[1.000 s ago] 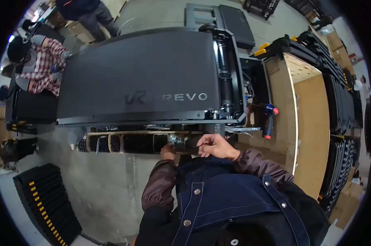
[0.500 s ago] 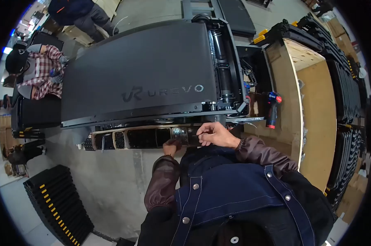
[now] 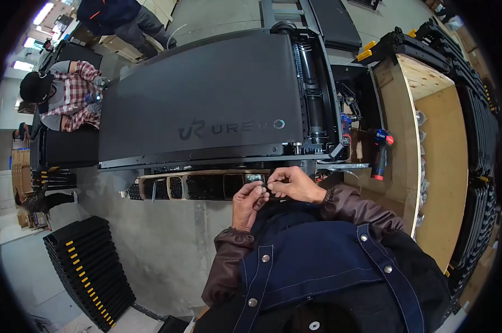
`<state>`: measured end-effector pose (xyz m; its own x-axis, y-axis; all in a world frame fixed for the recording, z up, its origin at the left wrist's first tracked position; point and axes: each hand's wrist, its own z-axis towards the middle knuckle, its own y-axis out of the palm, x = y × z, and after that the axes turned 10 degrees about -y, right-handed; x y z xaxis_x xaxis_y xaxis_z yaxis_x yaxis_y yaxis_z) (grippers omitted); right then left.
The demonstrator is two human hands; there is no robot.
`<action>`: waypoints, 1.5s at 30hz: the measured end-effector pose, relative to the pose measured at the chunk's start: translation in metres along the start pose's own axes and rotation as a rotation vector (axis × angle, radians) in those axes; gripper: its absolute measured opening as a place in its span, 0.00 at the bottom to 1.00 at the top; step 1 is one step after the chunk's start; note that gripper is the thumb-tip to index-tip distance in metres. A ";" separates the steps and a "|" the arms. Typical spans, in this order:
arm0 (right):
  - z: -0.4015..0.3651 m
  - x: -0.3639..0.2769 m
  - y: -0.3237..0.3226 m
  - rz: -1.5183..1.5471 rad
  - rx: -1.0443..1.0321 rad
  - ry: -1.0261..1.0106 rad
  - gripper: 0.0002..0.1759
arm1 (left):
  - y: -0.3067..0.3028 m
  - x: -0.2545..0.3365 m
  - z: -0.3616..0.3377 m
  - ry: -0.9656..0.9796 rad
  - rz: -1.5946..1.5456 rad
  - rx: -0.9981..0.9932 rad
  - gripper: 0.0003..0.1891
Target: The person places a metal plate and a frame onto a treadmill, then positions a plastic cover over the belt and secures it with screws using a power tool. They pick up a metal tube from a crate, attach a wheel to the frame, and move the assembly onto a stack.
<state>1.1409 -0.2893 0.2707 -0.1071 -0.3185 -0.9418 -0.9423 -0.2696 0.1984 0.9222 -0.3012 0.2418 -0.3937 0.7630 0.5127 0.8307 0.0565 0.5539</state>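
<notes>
Both hands meet over a tiny piece beside a machine whose roller end is bare

The black belted machine [image 3: 201, 100] fills most of the view; take its middle as the centre of the dial. Its belt is on and lies flat, but at 3 o'clock the roller [image 3: 314, 105] shows uncovered, so it looks partly assembled.

The wooden crate [image 3: 440, 166] stands out at about 4 o'clock, a stack of black parts [image 3: 87, 266] at 7, and a co-worker [image 3: 73, 94] in a checked shirt at 9. A long divided tray [image 3: 182, 188] runs along the near side at 6.

A power driver [image 3: 380, 155] lies near the crate at 4 o'clock, out of both hands.

At 5 o'clock, over the tray's end, the left hand [image 3: 246, 206] and right hand [image 3: 298, 185] meet, thumbs and forefingers nearly closed. Between the fingertips is a small piece [image 3: 266, 187] (too tiny to identify), apparently pinched by both and apart from the machine, so it is unfitted. How firmly each grips, I cannot tell.
</notes>
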 end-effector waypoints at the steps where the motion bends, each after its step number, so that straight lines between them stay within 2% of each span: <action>1: -0.001 -0.002 -0.002 -0.028 -0.007 -0.020 0.09 | 0.003 0.003 0.001 0.004 0.019 -0.023 0.12; 3: -0.004 -0.010 -0.007 -0.049 0.000 -0.044 0.08 | 0.007 0.008 0.005 0.000 0.051 -0.053 0.12; 5: -0.011 -0.020 -0.013 -0.218 -0.020 -0.208 0.07 | 0.009 0.013 0.008 -0.050 0.099 -0.113 0.11; 6: -0.014 -0.026 -0.017 -0.213 -0.004 -0.210 0.07 | 0.018 0.017 0.009 -0.060 0.111 -0.120 0.11; 8: -0.022 -0.034 -0.023 -0.520 0.035 -0.548 0.06 | 0.039 0.024 0.008 -0.076 0.064 -0.154 0.11; 12: -0.037 -0.036 -0.028 -0.511 0.168 -0.538 0.06 | 0.059 0.023 0.013 0.003 0.288 -0.099 0.09; 14: -0.040 -0.037 -0.032 -0.466 0.222 -0.416 0.06 | 0.074 0.024 0.011 0.181 0.585 0.033 0.07; 15: -0.042 -0.037 -0.033 -0.461 0.244 -0.417 0.06 | 0.078 0.026 0.011 0.173 0.602 0.019 0.07; 17: -0.047 -0.036 -0.036 -0.369 0.250 -0.343 0.06 | 0.087 0.030 0.011 0.282 0.910 0.007 0.06; 18: -0.048 -0.032 -0.039 -0.363 0.275 -0.343 0.06 | 0.099 0.034 0.010 0.424 1.017 -0.045 0.06; 20: -0.051 -0.021 -0.044 -0.026 0.266 -0.231 0.07 | 0.111 0.042 0.015 0.404 1.095 -0.114 0.06; 21: -0.055 -0.024 -0.050 -0.021 0.280 -0.233 0.07 | 0.115 0.044 0.019 0.391 1.156 -0.160 0.07; 23: -0.059 -0.033 -0.064 -0.271 0.245 -0.194 0.07 | 0.124 0.045 0.029 0.378 1.187 -0.189 0.08; 25: -0.058 -0.038 -0.078 -0.403 0.307 -0.335 0.07 | 0.136 0.049 0.042 0.400 1.155 -0.228 0.10; 26: -0.053 -0.033 -0.086 -0.519 0.394 -0.487 0.08 | 0.145 0.051 0.049 0.430 1.100 -0.244 0.11; 27: -0.049 -0.035 -0.095 -0.638 0.414 -0.492 0.07 | 0.149 0.062 0.060 0.496 1.193 -0.266 0.14; 29: -0.043 -0.038 -0.107 -0.853 0.420 -0.440 0.06 | 0.165 0.092 0.080 0.869 1.652 -0.441 0.19; 30: -0.038 -0.039 -0.109 -0.853 0.431 -0.437 0.06 | 0.169 0.103 0.089 0.870 1.813 -0.570 0.23; 31: -0.032 -0.038 -0.109 -0.974 0.374 -0.384 0.06 | 0.170 0.108 0.098 0.870 1.813 -0.582 0.23; 32: -0.027 -0.034 -0.108 -1.092 0.313 -0.326 0.06 | 0.168 0.110 0.108 0.905 1.983 -0.690 0.23; 33: -0.021 -0.032 -0.104 -1.147 0.319 -0.352 0.07 | 0.171 0.115 0.116 0.944 2.148 -0.801 0.23; 34: -0.020 -0.030 -0.105 -1.152 0.327 -0.347 0.07 | 0.175 0.120 0.122 0.950 2.145 -0.811 0.23; 36: -0.018 -0.029 -0.106 -1.156 0.289 -0.401 0.06 | 0.179 0.128 0.132 0.882 2.209 -1.056 0.23; 37: -0.017 -0.029 -0.106 -1.158 0.295 -0.394 0.06 | 0.180 0.133 0.137 0.885 2.204 -1.067 0.23; 39: -0.016 -0.029 -0.106 -1.038 0.283 -0.364 0.06 | 0.182 0.139 0.147 0.817 2.238 -1.241 0.21; 43: -0.019 -0.022 -0.093 -0.989 0.372 -0.387 0.03 | 0.183 0.141 0.160 0.851 2.130 -1.328 0.20; 45: -0.020 -0.019 -0.084 -0.941 0.518 -0.427 0.04 | 0.184 0.138 0.154 0.878 2.182 -1.274 0.17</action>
<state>1.2284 -0.2786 0.2769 0.7008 0.1702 -0.6928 -0.7130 0.1993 -0.6722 1.0820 -0.0860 0.3134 -0.1056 -0.9185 0.3810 -0.1965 -0.3563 -0.9135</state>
